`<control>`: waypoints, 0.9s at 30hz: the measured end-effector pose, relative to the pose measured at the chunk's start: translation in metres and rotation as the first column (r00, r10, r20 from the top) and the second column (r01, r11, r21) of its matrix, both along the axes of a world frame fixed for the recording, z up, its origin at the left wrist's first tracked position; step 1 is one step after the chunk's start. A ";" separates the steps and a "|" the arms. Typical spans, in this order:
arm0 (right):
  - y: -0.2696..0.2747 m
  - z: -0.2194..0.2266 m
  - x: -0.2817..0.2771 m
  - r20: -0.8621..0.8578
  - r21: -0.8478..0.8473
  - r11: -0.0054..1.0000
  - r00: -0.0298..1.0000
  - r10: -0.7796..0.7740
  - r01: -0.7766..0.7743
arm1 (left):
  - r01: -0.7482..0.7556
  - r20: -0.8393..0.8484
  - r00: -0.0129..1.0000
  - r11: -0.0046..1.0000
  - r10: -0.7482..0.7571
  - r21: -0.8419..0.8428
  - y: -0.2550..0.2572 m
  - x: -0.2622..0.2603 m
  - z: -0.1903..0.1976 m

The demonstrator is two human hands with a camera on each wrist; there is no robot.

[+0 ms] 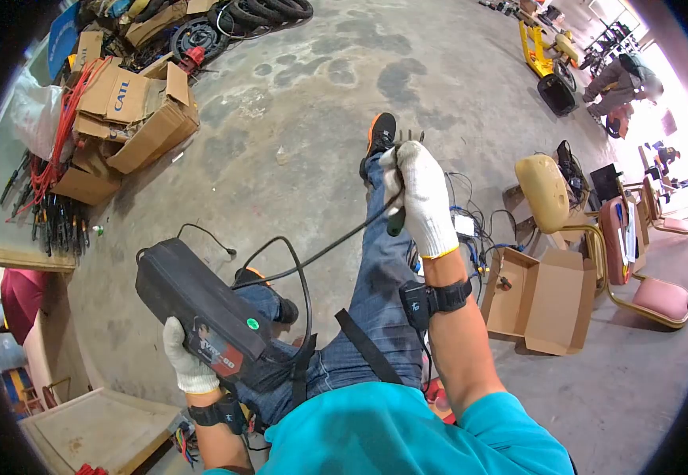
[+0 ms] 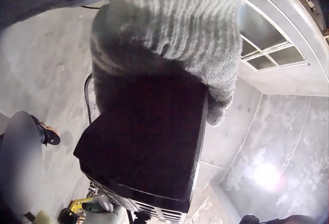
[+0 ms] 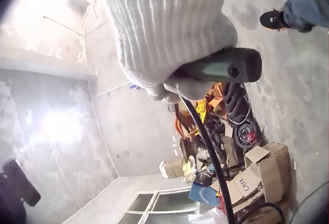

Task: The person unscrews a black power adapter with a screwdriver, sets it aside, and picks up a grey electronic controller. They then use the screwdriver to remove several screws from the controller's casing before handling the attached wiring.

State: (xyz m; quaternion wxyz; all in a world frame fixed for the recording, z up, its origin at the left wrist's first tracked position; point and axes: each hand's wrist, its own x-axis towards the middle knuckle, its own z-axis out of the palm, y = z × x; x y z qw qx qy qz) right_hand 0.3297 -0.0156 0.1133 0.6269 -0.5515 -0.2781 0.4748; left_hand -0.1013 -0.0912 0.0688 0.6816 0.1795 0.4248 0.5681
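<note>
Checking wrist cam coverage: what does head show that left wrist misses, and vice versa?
Head only: the right hand gripping a tool handle with the black cable, the jeans-clad legs, cardboard boxes.
Left wrist only: the window frame overhead and the battery pack's underside.
Both: the gloved left hand holding the black battery pack.

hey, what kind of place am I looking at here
Probably a repair workshop or garage: bare concrete floor, stacked tyres, torn cardboard boxes, and a yellow vehicle frame farther back.
</note>
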 end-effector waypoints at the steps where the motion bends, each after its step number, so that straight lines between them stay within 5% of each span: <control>1: 0.000 0.001 -0.001 -0.001 -0.039 0.999 1.000 0.009 -0.009 | 0.029 0.043 0.999 0.999 -0.031 0.041 0.002 0.011 0.011; 19: -0.013 0.019 -0.008 0.164 0.141 0.986 0.984 0.066 -0.090 | -0.047 0.014 0.999 0.997 0.047 0.054 0.002 0.002 0.018; 27: -0.011 0.016 -0.003 0.069 0.025 1.000 0.998 0.015 -0.017 | 0.000 0.067 0.998 0.989 -0.010 0.151 0.011 0.021 0.048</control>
